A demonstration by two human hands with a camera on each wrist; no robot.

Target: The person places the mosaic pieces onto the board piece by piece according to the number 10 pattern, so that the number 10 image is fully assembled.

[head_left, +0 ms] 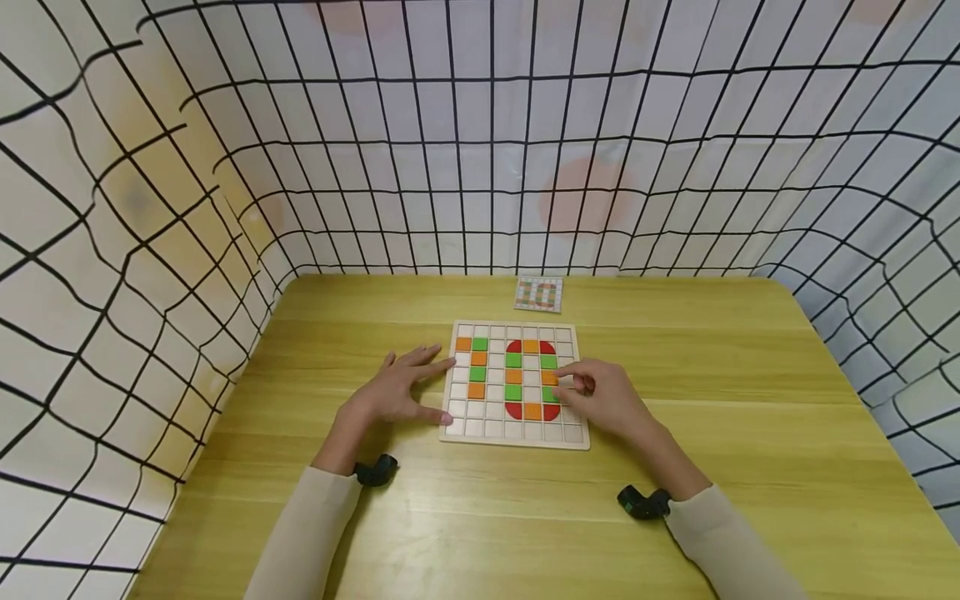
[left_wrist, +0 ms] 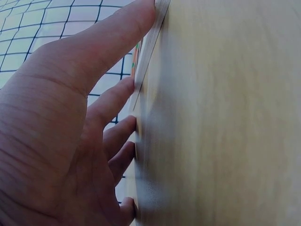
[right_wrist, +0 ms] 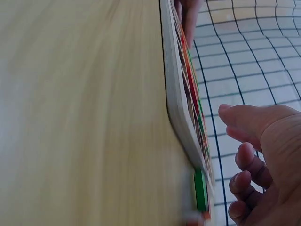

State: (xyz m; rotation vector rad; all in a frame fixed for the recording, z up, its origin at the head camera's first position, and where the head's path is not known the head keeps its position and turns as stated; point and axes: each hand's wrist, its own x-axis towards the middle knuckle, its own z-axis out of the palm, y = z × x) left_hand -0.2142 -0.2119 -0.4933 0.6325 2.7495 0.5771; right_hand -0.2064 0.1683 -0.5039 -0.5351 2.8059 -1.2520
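Observation:
A pale wooden grid board (head_left: 517,433) lies flat in the middle of the table. Orange, green and red tiles sit in its cells. My left hand (head_left: 420,383) lies flat on the table, its straight fingers (left_wrist: 117,99) and thumb against the board's left edge (left_wrist: 150,42). My right hand (head_left: 564,383) hovers over the board's right side. Its index tip and thumb flank an orange tile (head_left: 550,377) seated in its cell. In the right wrist view the fingers (right_wrist: 247,160) are loosely curled, a little off the board (right_wrist: 176,94), with nothing between them.
A small pattern card (head_left: 538,293) lies behind the board. The yellow wooden table (head_left: 750,400) is walled on three sides by a white cloth with a black grid (head_left: 480,167). Black wrist cameras (head_left: 375,471) sit on both cream sleeves.

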